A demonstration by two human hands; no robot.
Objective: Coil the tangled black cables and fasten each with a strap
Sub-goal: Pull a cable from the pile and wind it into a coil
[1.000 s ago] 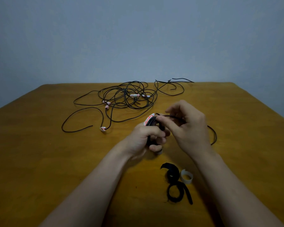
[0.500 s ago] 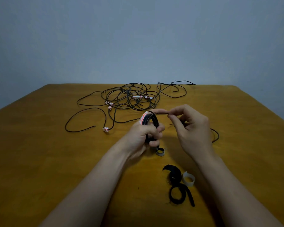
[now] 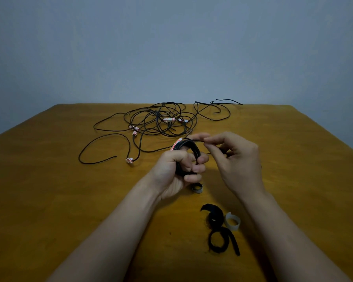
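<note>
2 hands work above the desk [image 3: 49, 200]: the left hand [image 3: 176, 171] clenches a small upright coil [image 3: 189, 151], while the right hand [image 3: 235, 159] pinches the cable's free run just right of it, ready to lay across. The tail seems short. Loose straps [image 3: 218, 231] lie nearer the right arm; the tangle [image 3: 161, 121] waits beyond.

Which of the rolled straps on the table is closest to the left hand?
The small grey-rimmed strap roll, lying just under the left hand. The black straps and the pale roll lie nearer the person.
</note>
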